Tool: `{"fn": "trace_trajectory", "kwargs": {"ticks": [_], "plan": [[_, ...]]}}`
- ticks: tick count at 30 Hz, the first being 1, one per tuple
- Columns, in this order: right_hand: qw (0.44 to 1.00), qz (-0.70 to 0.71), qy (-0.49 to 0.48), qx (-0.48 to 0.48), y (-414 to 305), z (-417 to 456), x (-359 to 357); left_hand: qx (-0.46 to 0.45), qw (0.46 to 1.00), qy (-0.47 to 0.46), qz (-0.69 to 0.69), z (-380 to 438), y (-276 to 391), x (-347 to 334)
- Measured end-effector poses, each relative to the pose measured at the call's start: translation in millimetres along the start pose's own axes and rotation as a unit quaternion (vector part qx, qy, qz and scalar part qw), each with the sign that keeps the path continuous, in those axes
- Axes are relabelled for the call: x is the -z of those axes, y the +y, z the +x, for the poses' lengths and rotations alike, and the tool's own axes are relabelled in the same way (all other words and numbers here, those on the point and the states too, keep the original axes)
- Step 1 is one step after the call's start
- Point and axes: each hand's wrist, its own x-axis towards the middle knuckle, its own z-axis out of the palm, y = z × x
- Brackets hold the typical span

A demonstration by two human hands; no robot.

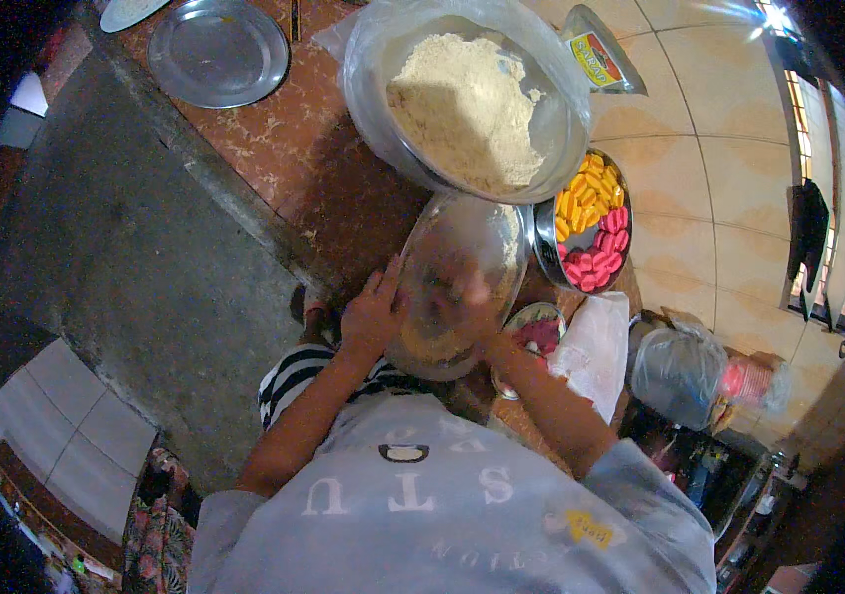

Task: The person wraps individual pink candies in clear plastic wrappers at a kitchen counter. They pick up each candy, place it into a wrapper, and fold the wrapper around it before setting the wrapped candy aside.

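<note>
A shallow metal basin (459,252) stands before me, tilted towards my body. My left hand (372,315) grips its left rim, fingers along the edge. Inside the basin my right hand (473,297) is blurred by motion, so its fingers and anything in them are hard to make out. Pale powder clings to the basin's upper right wall. Just beyond it, touching or overlapping its far rim, is a large plastic-wrapped bowl (366,126) holding a heap of cream-coloured powder (467,96), perhaps flour.
A round metal pan (541,245) right of the basin holds yellow and pink wrapped pieces (593,197). Nearer me are a small container (556,315) with pinkish contents and a white plastic sheet (593,349). A metal plate (218,52) lies far left; a printed pouch (604,56) leans far right.
</note>
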Motion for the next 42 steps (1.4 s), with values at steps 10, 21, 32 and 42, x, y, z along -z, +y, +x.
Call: {"fn": "trace_trajectory", "kwargs": {"ticks": [10,21,32,42], "plan": [[0.983,0.102,0.149,-0.035,-27.3,30.4,3.6,-0.033,0.999,0.024,-0.034,-1.7,0.5,6.5],[0.984,-0.055,0.165,0.043,-22.3,19.7,20.6,0.004,1.000,0.006,-0.006,-4.8,2.5,2.7],[0.971,-0.091,0.222,-0.008,-14.3,52.1,17.5,-0.011,1.000,0.011,0.005,-5.5,1.8,0.5],[0.982,-0.068,0.178,0.012,-0.6,32.6,29.2,-0.017,1.000,0.025,-0.007,-4.5,0.6,2.2]]}}
